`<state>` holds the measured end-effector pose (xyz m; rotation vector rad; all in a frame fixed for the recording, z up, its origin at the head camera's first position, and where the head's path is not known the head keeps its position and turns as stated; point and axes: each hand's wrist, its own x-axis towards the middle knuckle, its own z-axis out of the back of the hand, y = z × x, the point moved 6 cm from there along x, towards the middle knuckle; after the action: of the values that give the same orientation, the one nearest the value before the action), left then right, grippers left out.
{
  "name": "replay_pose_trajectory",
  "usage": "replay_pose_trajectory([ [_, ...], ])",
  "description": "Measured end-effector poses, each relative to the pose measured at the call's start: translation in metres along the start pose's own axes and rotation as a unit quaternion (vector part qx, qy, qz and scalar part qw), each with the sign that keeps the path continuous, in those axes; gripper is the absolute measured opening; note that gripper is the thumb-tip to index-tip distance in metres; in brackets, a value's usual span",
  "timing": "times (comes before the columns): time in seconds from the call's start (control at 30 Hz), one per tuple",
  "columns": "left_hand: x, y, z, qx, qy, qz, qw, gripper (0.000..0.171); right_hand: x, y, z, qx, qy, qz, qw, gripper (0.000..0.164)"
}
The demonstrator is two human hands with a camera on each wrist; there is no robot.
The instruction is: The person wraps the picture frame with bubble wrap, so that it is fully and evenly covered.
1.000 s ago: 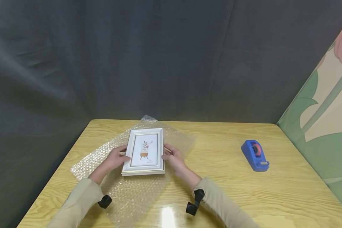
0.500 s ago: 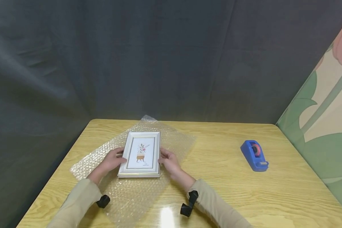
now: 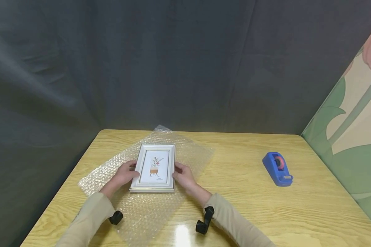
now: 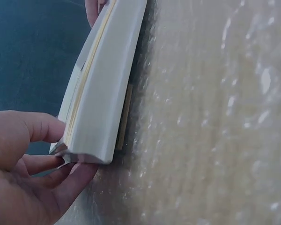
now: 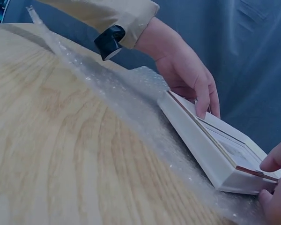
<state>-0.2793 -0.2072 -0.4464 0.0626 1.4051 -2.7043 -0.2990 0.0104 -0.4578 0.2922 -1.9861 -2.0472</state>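
Observation:
A white picture frame (image 3: 136, 185) with a thin gold line, holding a print of a potted plant, lies face up over a sheet of bubble wrap (image 3: 142, 212). My left hand (image 3: 122, 176) grips its left edge, thumb on the front and fingers at the side and underneath, as the left wrist view shows. On the opposite edge my right hand (image 3: 185, 178) grips it likewise, thumb on top. In the right wrist view, the near side of the picture frame (image 5: 192, 140) sits at or just above the wrap; contact is hard to tell.
A blue tape dispenser (image 3: 277, 169) with a reddish roll stands at the right of the wooden table (image 3: 235, 199). Behind the table hangs a dark curtain (image 3: 185, 68). A flower-patterned panel (image 3: 352, 130) borders the right side.
Both hands have brought the picture frame slightly toward me and a little left, lower over the bubble wrap. In the last half second it has hardly moved.

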Motion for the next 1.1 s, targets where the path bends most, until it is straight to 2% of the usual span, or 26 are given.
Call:
replay_pose_trajectory([
  [0.23,-0.001,0.0,0.0,0.035,-0.029,-0.007,0.9989,0.053,-0.012,0.022,0.001,-0.025,0.004,-0.002,1.0,0.053],
  [0.37,-0.005,0.002,0.002,0.06,-0.028,-0.02,0.9976,0.05,-0.013,0.018,0.007,-0.049,0.027,-0.009,0.998,0.051],
  [0.43,-0.009,0.004,0.004,0.066,-0.013,-0.025,0.9974,0.048,-0.014,0.013,0.01,-0.073,0.053,-0.004,0.996,0.052],
  [0.5,-0.016,0.008,0.004,0.053,0.014,-0.029,0.9981,0.049,-0.017,0.008,0.011,-0.105,0.093,0.007,0.99,0.054],
  [0.6,-0.028,0.014,0.007,0.035,0.057,-0.036,0.9971,0.057,-0.027,0.007,0.008,-0.135,0.154,0.031,0.978,0.061],
  [0.67,-0.036,0.017,0.009,0.018,0.081,-0.044,0.9956,0.064,-0.034,0.008,0.005,-0.144,0.175,0.041,0.973,0.064],
  [0.77,-0.044,0.018,0.01,0.004,0.098,-0.063,0.9932,0.069,-0.037,0.008,0.006,-0.15,0.16,0.052,0.974,0.066],
  [0.9,-0.044,0.017,0.007,0.003,0.095,-0.076,0.9926,0.067,-0.037,0.013,0.006,-0.162,0.127,0.079,0.975,0.065],
  [1.1,-0.044,0.015,0.008,0.027,0.077,-0.067,0.9944,0.067,-0.037,0.016,0.001,-0.238,0.102,0.124,0.958,0.063],
])
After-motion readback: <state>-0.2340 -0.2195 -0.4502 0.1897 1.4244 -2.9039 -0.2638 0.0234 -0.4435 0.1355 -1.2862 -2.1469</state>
